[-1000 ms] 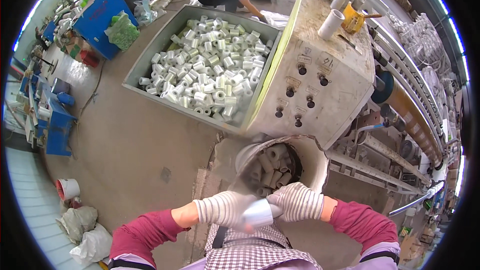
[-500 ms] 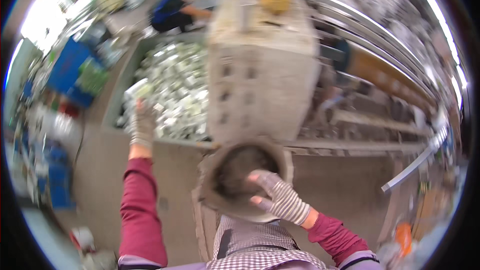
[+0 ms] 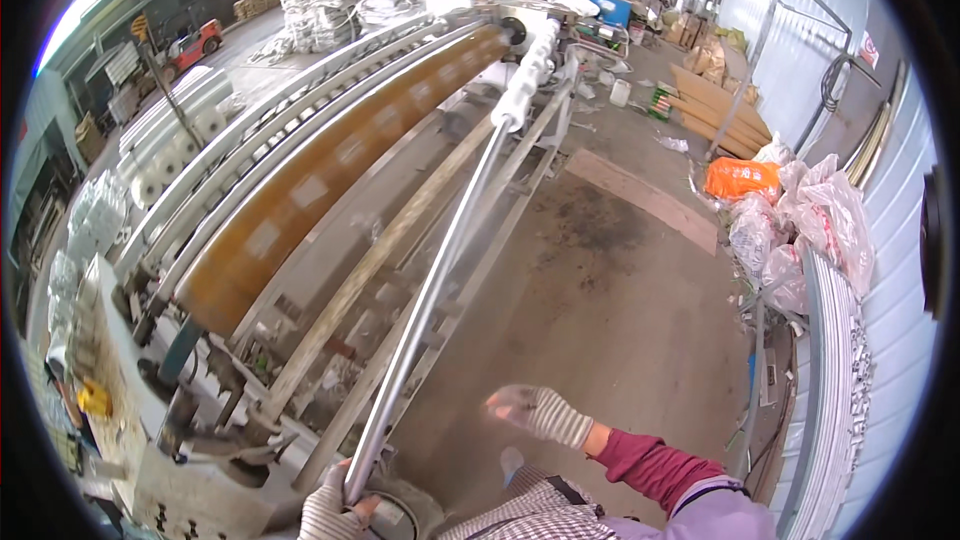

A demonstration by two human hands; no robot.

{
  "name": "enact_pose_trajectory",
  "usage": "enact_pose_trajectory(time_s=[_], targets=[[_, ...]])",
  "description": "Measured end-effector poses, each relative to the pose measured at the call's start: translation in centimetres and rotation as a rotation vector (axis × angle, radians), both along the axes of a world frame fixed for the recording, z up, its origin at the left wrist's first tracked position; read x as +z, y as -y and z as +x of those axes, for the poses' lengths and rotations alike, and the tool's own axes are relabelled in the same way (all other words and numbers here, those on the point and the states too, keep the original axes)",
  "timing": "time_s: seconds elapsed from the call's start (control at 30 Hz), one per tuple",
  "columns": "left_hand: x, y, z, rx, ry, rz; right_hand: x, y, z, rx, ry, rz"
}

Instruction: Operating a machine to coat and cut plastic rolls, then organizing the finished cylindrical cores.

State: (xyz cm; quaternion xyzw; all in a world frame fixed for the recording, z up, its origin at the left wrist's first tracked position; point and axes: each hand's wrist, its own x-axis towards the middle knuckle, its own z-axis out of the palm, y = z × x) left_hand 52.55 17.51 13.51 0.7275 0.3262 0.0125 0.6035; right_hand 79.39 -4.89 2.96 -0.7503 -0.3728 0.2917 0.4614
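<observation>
A long, shiny metal rod slants from near me up to the far end of the machine. Several white, lumpy pieces sit around its far part. My left hand, in a striped fingerless glove, is closed around the rod's near end at the bottom of the view. Part of that hand is cut off by the lower edge. My right hand, gloved alike, hovers over the floor to the right of the rod. Its fingers are stretched out, slightly blurred, and nothing shows in them. Beside my left hand is a round-rimmed container.
Left of the rod runs a machine with a long brown roller and wooden rails. To the right are an orange bag, clear plastic bags and a stack of long metal strips by the wall. Flat cardboard lies farther back.
The view has swung right, from the bin of small whitish pieces to the machine's length. My left hand has gone from the bin to the rod's end. My right hand has left the container.
</observation>
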Motion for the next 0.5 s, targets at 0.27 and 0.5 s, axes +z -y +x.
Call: enact_pose_trajectory(time_s=[0.27,0.5], targets=[[1.9,-0.2,8.7,0.106,-0.413,0.023,0.7,-6.3,24.1,-0.47,-0.434,0.502],[1.8,-0.8,23.5,0.035,-0.177,0.112,6.3,-10.6,46.6,-0.654,-0.454,0.689]])
